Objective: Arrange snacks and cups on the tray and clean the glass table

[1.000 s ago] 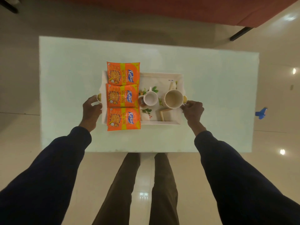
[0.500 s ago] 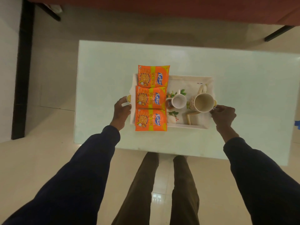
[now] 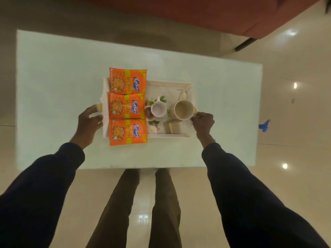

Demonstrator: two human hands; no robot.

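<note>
As I stand at the near edge of the table (image 3: pixel 53 68), the tray (image 3: pixel 170 82) lies near its middle, long side across my view. My left hand (image 3: pixel 89 119) is curled round the left handle (image 3: pixel 99 107), fingers clamped on it. My right hand (image 3: pixel 203 120) holds the right handle (image 3: pixel 195 110), fingertips closed on it beside the large cup (image 3: pixel 184 110). Whether the tray rests on the glass or is raised off it, I cannot tell.

Three orange snack packs fill the tray's left end in a column:
- The far pack (image 3: pixel 128 81) overhangs the far rim.
- The middle pack (image 3: pixel 126 106) lies between the other two, edges touching.
- The near pack (image 3: pixel 128 132) overhangs the near rim.

The small cup (image 3: pixel 158 109) stands upright just right of the middle pack. The large cup stands upright near the right wall (both mouths face the camera, handles pointing away from me). A wooden block (image 3: pixel 172 126) lies in the tray nearer to me than the large cup.

Beyond the table is a red sofa (image 3: pixel 215 11). A blue object (image 3: pixel 264 125) lies on the floor (image 3: pixel 295 176) to the right.
</note>
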